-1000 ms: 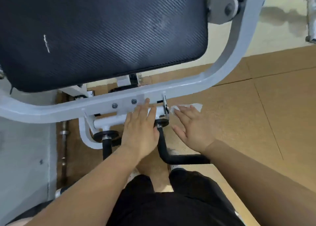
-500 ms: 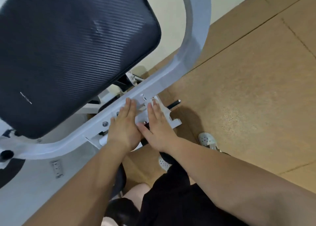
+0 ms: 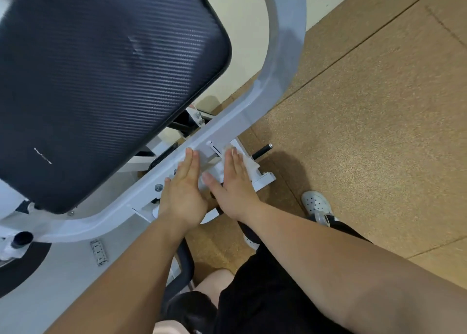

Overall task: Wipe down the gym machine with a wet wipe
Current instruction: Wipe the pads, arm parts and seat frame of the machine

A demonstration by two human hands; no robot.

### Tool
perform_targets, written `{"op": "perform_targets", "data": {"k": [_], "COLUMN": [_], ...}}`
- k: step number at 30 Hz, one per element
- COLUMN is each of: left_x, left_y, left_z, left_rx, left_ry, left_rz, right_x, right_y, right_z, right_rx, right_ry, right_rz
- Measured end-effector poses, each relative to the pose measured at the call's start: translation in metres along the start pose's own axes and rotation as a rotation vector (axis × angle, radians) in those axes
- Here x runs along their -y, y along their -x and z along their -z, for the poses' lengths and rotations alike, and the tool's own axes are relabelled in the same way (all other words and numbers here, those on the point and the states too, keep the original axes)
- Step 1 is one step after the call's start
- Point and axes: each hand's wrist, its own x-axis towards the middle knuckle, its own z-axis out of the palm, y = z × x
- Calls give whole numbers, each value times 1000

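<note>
Two hands: both flat, fingers straight, gripping nothing.
L hand [image 3: 184,189]: palm on the white frame [image 3: 252,113], prob. bracing.
R hand [image 3: 233,182]: presses wet wipe [image 3: 250,163] onto the bracket below the frame, flat for max contact.
Wipe: under R fingers, edge poking out.
Pad [image 3: 101,80]: beyond, untouched.

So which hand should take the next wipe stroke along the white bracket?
Right: the right hand presses the wet wipe onto the bracket; the left hand rests flat on the frame bar.
</note>
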Motion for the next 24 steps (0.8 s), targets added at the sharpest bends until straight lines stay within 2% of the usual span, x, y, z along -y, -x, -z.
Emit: {"op": "perform_targets", "data": {"k": [2,5,9,13,15,17,19,21,24], "left_x": [-2,1,4,-6,-2,3,3,4,16], "left_y": [2,3,1,7,12,22,40,59,76], "left_z": [5,9,12,10,-2,-20,-39,-56,-81], "left_rx": [18,49,65,22,-54,-82,-62,-28,37], "left_ry": [-16,-38,-78,-138,-120,-93,-54,21,130], "left_rz": [7,13,-10,-12,-60,-85,-85,-60,-51], "right_x": [4,2,-15,-37,-40,-37,-42,-50,-58], "right_y": [-12,-11,22,55,67,77,83,89,87], "right_z": [5,6,19,26,27,29,27,22,8], "right_rx": [-28,-27,-154,-286,-115,191,407,430,336], "right_ry": [-144,-55,91,397,608,876,1209,1363,1443], "right_rz": [-100,-57,122,542,620,533,401,353,350]}}
